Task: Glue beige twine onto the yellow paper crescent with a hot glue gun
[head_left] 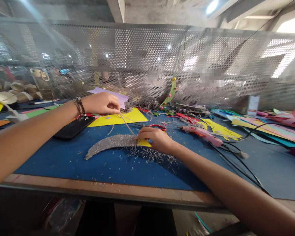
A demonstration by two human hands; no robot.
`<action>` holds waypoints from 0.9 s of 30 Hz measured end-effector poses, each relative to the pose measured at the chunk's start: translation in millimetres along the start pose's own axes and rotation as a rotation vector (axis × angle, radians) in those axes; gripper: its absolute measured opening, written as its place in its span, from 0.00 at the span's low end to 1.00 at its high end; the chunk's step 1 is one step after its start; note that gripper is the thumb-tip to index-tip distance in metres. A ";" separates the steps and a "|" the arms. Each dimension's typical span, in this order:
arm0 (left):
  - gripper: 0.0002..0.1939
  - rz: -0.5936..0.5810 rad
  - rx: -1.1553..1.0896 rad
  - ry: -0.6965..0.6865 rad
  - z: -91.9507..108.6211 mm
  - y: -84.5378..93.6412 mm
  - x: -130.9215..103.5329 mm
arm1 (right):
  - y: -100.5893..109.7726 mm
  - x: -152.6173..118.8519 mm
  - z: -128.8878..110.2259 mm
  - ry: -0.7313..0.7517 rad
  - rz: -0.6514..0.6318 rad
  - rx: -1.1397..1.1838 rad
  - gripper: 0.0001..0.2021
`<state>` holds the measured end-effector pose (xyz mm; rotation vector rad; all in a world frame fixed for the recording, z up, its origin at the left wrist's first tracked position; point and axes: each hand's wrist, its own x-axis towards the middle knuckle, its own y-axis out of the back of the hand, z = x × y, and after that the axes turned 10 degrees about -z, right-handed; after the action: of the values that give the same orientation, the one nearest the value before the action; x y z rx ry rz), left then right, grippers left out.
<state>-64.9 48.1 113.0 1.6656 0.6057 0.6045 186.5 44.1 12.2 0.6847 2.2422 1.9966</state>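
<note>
A curved grey crescent, its surface fuzzy with fibres, lies on the blue table. Its right end shows bare yellow under my right hand, whose fingers are closed on that end. Raised behind the crescent, my left hand pinches a thin pale cord. The cord runs down from my left fingertips to the crescent beside my right fingers. Small grey clippings are scattered in front of my right hand. Red-handled scissors lie just behind it.
A black phone and a yellow sheet lie behind the crescent. To the right are a pink glue gun with black cables, yellow scraps and coloured papers. A perforated metal screen stands at the back, people beyond it.
</note>
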 end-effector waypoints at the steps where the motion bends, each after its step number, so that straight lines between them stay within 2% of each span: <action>1: 0.16 0.044 0.017 0.037 -2.1 -1.2 -0.1 | -0.6 0.1 -0.6 -0.007 -0.034 0.001 0.11; 4: 0.14 0.141 0.078 0.137 -4.0 -12.2 0.0 | -1.1 0.3 -2.7 -0.004 -0.131 0.047 0.13; 8: 0.13 0.159 0.126 0.203 0.7 -35.0 -3.5 | 0.6 1.0 -4.7 -0.007 -0.190 0.078 0.20; 11: 0.09 0.157 0.112 0.188 7.0 -47.0 -6.6 | 2.0 1.8 -5.3 0.001 -0.201 0.090 0.23; 13: 0.11 0.134 0.068 0.149 12.6 -51.3 -6.8 | 2.8 2.4 -5.6 0.006 -0.196 0.106 0.24; 15: 0.14 0.109 0.001 0.113 19.6 -54.0 -5.6 | 3.7 2.6 -6.2 0.000 -0.192 0.121 0.24; 21: 0.14 0.096 -0.293 0.048 45.1 -59.9 -2.5 | 5.2 1.9 -9.2 -0.034 -0.189 0.153 0.24; 27: 0.08 0.049 -0.781 -0.048 71.9 -58.4 -5.1 | 1.3 2.7 -8.8 -0.090 -0.066 0.191 0.22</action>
<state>-23.4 2.8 43.5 0.9555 0.2358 0.7169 181.5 37.0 15.5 0.6921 2.3892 1.7025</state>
